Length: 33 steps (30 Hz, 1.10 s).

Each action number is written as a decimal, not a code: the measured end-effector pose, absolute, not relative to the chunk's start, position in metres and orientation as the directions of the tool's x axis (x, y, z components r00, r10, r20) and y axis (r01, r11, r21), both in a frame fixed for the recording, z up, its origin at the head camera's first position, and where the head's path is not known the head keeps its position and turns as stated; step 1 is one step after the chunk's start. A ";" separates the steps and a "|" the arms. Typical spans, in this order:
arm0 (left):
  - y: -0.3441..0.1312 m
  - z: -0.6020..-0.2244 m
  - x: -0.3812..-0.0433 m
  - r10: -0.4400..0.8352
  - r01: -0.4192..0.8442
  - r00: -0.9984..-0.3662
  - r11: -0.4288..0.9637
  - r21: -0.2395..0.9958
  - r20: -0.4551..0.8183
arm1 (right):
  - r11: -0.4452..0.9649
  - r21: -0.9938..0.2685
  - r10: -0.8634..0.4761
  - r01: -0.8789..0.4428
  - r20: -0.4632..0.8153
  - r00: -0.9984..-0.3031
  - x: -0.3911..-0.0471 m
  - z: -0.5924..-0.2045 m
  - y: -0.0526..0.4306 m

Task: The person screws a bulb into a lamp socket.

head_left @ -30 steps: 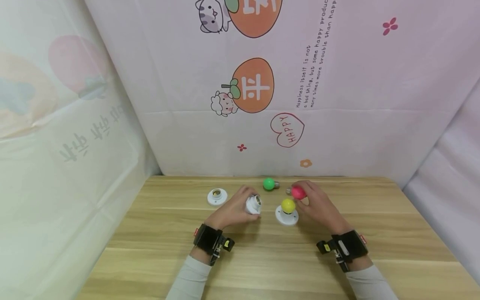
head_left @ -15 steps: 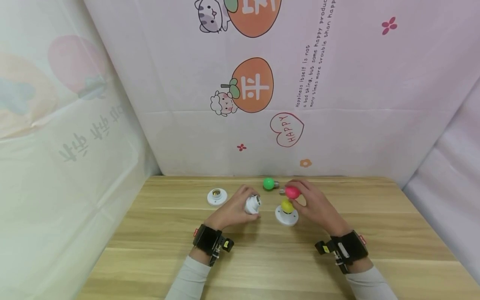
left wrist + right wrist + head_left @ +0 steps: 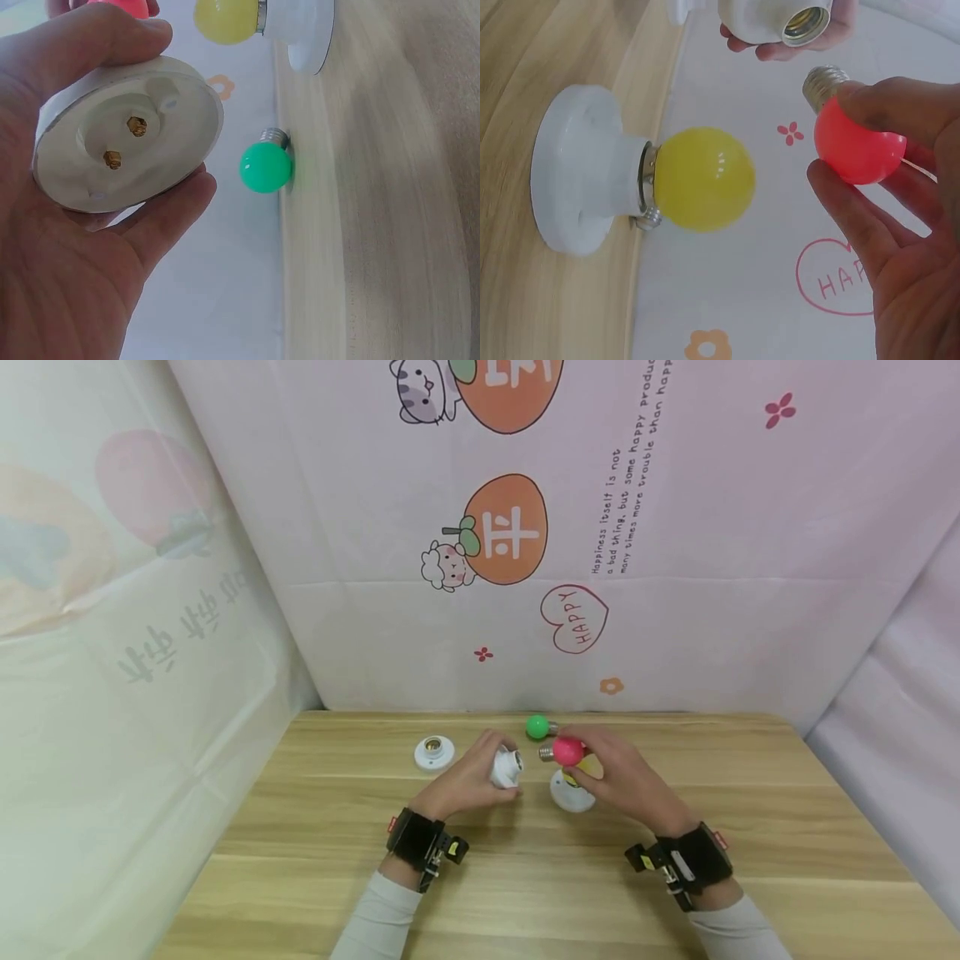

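Observation:
My left hand (image 3: 472,779) grips a white lamp socket (image 3: 507,767) by its round base, tilted so its metal-lined opening faces right. The left wrist view shows the underside of that base (image 3: 180,142), with two brass screws. In my right hand (image 3: 626,777), thumb and fingertips pinch a red light bulb (image 3: 859,142); its metal screw end points left toward the socket, a gap apart from it. Just under the right hand, a yellow light bulb (image 3: 705,178) stands in a second white lamp socket (image 3: 577,169) on the table, partly hidden by that hand in the head view.
Behind the hands, a green light bulb (image 3: 537,727) lies on its side near the back edge of the wooden table (image 3: 510,893). Another white lamp socket (image 3: 434,753), without a bulb, sits left of the left hand. A printed cloth (image 3: 375,643) hangs behind the table.
My right hand has carried the red light bulb leftward, past the yellow bulb, closer to the held socket. The left hand and its lamp socket have stayed nearly still.

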<state>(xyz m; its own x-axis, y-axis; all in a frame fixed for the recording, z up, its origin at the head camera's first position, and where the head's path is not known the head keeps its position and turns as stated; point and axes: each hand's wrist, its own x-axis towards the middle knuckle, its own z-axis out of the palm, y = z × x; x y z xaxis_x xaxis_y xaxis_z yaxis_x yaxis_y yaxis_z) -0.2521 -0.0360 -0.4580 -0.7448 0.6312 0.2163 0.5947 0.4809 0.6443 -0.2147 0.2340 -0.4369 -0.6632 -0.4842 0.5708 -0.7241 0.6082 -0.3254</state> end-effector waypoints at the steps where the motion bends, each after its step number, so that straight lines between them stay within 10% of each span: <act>1: -0.036 -0.458 -0.252 0.633 0.597 -0.743 0.480 0.643 0.218 | 0.600 -0.328 -0.488 -0.730 0.573 -0.659 -0.214 -0.437 0.233; 33: -0.028 -0.450 -0.243 0.700 0.675 -0.656 0.378 0.634 0.282 | 0.517 -0.355 -0.538 -0.779 0.573 -0.618 -0.208 -0.439 0.216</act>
<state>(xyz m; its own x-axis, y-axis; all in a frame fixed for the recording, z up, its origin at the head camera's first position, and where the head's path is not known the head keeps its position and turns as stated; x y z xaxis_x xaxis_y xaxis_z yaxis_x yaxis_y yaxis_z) -0.2425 -0.0281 -0.4495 -0.6564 0.6999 0.2815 0.6749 0.3780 0.6337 -0.2076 0.2158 -0.4385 -0.6183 -0.5381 0.5729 -0.7789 0.5168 -0.3552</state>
